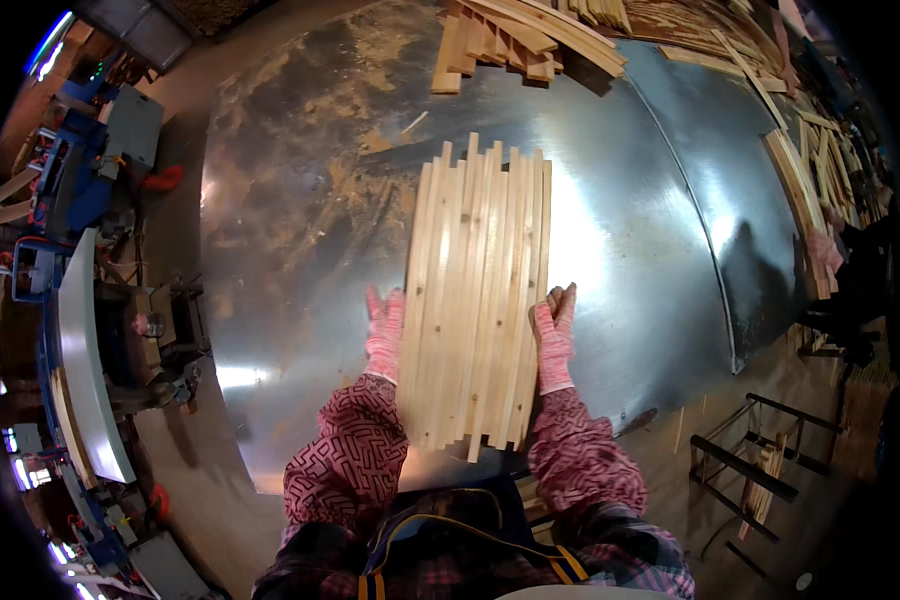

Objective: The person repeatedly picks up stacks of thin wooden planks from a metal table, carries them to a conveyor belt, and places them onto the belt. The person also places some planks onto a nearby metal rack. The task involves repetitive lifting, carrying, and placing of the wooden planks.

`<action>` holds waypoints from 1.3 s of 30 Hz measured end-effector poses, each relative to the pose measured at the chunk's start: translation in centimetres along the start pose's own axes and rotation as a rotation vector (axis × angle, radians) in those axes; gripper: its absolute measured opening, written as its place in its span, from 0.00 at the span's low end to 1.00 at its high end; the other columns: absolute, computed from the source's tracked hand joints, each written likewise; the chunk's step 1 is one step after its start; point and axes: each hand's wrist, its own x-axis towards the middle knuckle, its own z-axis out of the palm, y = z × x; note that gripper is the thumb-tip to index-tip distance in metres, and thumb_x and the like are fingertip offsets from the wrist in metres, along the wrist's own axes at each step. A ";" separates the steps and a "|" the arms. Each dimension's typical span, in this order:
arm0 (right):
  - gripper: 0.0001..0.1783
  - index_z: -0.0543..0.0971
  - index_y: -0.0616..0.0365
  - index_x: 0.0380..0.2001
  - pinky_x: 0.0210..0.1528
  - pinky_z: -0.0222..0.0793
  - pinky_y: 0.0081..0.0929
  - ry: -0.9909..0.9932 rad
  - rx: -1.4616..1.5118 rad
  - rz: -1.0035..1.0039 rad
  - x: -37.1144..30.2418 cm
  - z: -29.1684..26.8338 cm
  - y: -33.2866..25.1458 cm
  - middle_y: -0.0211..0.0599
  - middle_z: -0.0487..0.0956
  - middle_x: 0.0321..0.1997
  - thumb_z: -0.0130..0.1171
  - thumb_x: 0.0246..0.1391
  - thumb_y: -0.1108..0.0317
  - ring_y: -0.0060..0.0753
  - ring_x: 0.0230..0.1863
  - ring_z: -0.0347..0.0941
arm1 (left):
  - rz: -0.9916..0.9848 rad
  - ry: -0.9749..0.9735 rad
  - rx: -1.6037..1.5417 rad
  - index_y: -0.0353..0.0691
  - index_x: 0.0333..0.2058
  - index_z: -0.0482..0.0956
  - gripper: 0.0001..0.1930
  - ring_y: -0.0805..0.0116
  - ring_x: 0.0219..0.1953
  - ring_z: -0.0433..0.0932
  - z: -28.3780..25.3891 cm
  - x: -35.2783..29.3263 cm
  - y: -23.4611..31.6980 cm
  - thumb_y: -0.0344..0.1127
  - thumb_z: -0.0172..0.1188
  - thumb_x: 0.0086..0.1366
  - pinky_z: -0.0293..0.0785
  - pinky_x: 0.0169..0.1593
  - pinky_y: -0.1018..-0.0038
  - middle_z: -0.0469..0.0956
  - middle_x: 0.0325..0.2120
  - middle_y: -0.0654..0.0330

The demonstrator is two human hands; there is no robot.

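Observation:
A row of long, narrow pale wooden strips (475, 300) lies side by side on a metal-topped table (310, 400) in front of me, their ends uneven at both the far and near sides. My left hand (385, 330), in a pink-and-white knit glove, stands at the row's left edge with fingers stretched upward. Against the right edge is my right hand (554, 335), gloved alike, its fingers extended and apart and its bare-looking fingertips showing. Neither hand is wrapped round a strip. Patterned red sleeves cover both forearms.
Flat wooden boards (500, 45) are heaped at the table's far edge. More strips (820, 170) lie at the far right, beside another person's gloved hand (823, 248). A dark metal frame (760, 470) stands at lower right. Blue machinery (90, 190) lines the left. Sawdust (340, 110) dusts the tabletop.

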 end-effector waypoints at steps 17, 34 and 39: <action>0.46 0.64 0.65 0.65 0.50 0.81 0.50 -0.591 0.290 0.580 -23.0 8.2 -6.6 0.54 0.77 0.57 0.68 0.51 0.48 0.53 0.51 0.79 | 0.040 -0.462 -0.060 0.44 0.74 0.37 0.61 0.65 0.65 0.64 -20.8 -16.6 4.0 0.33 0.75 0.52 0.61 0.66 0.70 0.62 0.66 0.55; 0.44 0.67 0.62 0.64 0.56 0.77 0.42 -1.260 0.161 0.466 -2.1 11.3 -7.9 0.49 0.76 0.58 0.67 0.51 0.45 0.47 0.55 0.77 | 0.541 -0.018 -0.185 0.50 0.75 0.40 0.57 0.69 0.59 0.70 -9.2 -12.4 -2.0 0.31 0.73 0.55 0.66 0.63 0.73 0.70 0.62 0.57; 0.34 0.70 0.63 0.61 0.54 0.78 0.41 -1.346 0.224 0.526 1.8 10.4 -6.6 0.47 0.79 0.54 0.61 0.58 0.52 0.44 0.49 0.80 | 0.480 -0.148 -0.261 0.46 0.74 0.38 0.57 0.65 0.57 0.74 -8.1 -12.9 -1.4 0.32 0.72 0.56 0.67 0.64 0.69 0.69 0.62 0.53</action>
